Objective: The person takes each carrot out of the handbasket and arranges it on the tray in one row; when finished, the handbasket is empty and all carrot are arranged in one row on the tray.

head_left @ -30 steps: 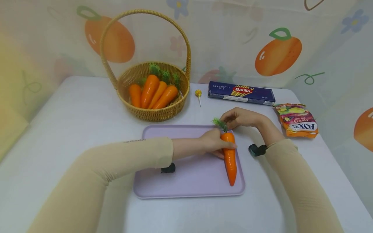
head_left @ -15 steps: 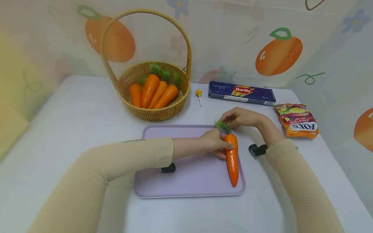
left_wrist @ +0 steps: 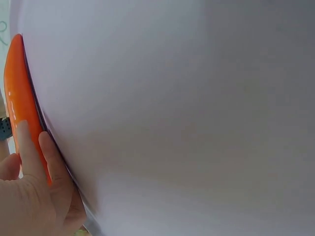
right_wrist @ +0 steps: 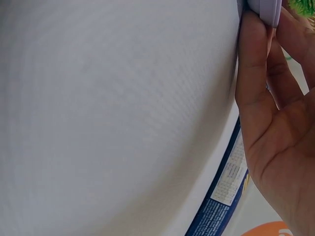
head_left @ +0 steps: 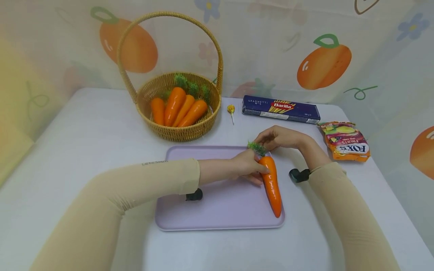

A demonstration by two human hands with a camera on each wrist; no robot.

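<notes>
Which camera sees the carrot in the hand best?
The head view: it shows the carrot from green top to tip, though the left hand covers a bit. The left wrist view shows only its orange body, partly covered; the right wrist view, just some green top.

Left hand and right hand pinch close together, 2 forearms angled inward.
</notes>
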